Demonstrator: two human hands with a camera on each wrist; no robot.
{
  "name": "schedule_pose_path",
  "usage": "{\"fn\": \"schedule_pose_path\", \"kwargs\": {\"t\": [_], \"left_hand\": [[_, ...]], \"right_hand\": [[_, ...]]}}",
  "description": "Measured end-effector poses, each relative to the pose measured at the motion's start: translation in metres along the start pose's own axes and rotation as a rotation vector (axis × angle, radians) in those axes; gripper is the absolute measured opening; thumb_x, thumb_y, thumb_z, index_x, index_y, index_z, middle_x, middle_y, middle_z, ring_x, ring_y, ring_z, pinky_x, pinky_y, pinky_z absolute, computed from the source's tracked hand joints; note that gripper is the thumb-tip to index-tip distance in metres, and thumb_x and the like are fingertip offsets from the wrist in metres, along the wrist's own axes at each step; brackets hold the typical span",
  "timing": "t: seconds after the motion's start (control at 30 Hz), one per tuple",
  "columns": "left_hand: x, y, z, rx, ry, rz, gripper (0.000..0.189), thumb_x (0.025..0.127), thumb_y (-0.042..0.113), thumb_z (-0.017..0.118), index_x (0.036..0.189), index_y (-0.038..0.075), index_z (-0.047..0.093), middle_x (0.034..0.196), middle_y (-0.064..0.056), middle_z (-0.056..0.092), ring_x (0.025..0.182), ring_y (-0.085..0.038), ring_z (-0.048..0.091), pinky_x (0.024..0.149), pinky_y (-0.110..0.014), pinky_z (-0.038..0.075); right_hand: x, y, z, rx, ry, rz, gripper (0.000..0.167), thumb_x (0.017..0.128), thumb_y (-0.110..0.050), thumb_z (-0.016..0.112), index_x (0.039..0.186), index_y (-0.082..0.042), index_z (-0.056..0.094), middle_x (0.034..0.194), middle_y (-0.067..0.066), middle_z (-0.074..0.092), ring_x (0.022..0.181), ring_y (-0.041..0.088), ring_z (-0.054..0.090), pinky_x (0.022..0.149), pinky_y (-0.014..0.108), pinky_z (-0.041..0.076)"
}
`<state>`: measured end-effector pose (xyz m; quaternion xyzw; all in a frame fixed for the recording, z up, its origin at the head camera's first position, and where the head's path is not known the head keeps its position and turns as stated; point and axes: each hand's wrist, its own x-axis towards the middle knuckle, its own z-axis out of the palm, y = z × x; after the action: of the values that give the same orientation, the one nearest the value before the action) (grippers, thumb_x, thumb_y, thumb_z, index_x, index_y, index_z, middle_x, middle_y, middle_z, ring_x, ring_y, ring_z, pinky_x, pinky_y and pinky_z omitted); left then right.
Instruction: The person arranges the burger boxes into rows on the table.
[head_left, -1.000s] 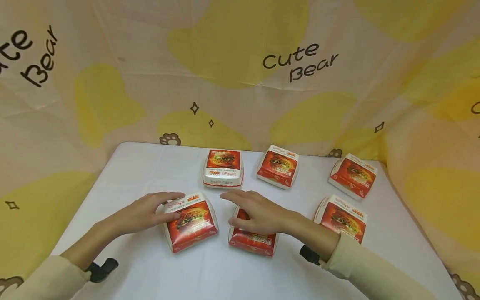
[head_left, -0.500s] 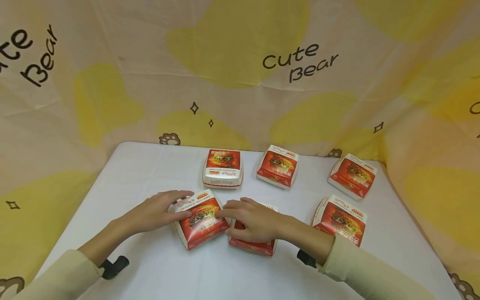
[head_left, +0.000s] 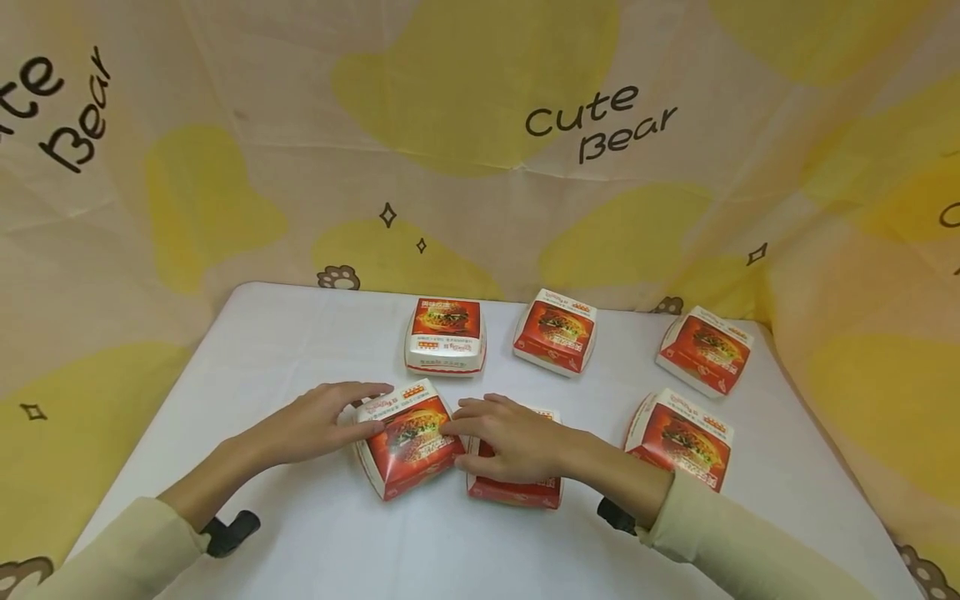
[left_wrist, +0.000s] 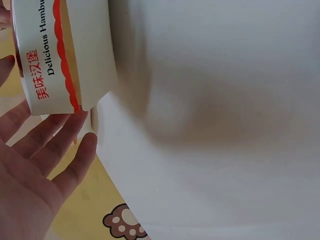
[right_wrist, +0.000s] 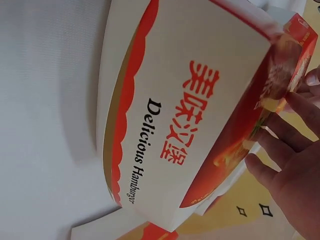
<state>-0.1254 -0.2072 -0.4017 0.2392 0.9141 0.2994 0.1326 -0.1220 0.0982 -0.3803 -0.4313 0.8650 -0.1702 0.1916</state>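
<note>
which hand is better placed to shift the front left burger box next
Probably the left hand: its thumb is on the front left burger box, fingers at its side; the right hand is over the neighbouring box.

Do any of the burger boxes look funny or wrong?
Yes: the back-left box faces backwards. Its white strip is on the near side, while the other five boxes have theirs on the far side. No spill shows.

Box [right_wrist: 160,125]: white side, red characters, black "Delicious Hamburger", scalloped red band.
Right hand [right_wrist: 295,170]: fingers extended over the box's printed top; contact is hard to judge.
Second box [right_wrist: 304,31]: red corner, upper right.
Third box [right_wrist: 112,227]: part, bottom edge.
Table [right_wrist: 40,100]: white, left.
Cloth [right_wrist: 245,200]: yellow, dark diamond outlines.
</note>
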Motion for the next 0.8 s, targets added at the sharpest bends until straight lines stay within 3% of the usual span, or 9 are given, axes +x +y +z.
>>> {"fn": "schedule_pose_path", "kwargs": {"t": [0.2,0.37,0.8], "left_hand": [[-0.001,-0.002,0.002,-0.016,-0.004,0.018,0.064,0.089,0.050,0.070,0.140,0.013,0.057,0.129,-0.007,0.064,0.105,-0.020,0.060,0.085,-0.045,0.053],[0.001,-0.002,0.005,0.005,0.004,0.032,0.065,0.088,0.054,0.070,0.138,0.014,0.059,0.126,-0.003,0.065,0.102,-0.017,0.061,0.083,-0.041,0.052],[0.003,0.012,0.013,0.105,0.005,-0.025,0.073,0.087,0.060,0.067,0.143,0.015,0.053,0.107,0.002,0.065,0.094,-0.016,0.060,0.073,-0.035,0.053]], "right_hand": [[0.000,0.001,-0.002,-0.006,0.001,0.021,0.046,0.099,-0.036,0.058,0.140,-0.014,0.059,0.142,0.002,0.057,0.142,0.024,0.040,0.118,0.047,0.025],[-0.001,0.003,-0.005,-0.022,0.014,0.034,0.045,0.099,-0.035,0.059,0.137,-0.012,0.061,0.139,0.002,0.059,0.141,0.024,0.041,0.119,0.047,0.025],[-0.006,0.009,-0.013,-0.040,0.050,0.046,0.039,0.097,-0.035,0.062,0.130,-0.014,0.067,0.134,0.001,0.062,0.133,0.020,0.048,0.116,0.048,0.029]]}}
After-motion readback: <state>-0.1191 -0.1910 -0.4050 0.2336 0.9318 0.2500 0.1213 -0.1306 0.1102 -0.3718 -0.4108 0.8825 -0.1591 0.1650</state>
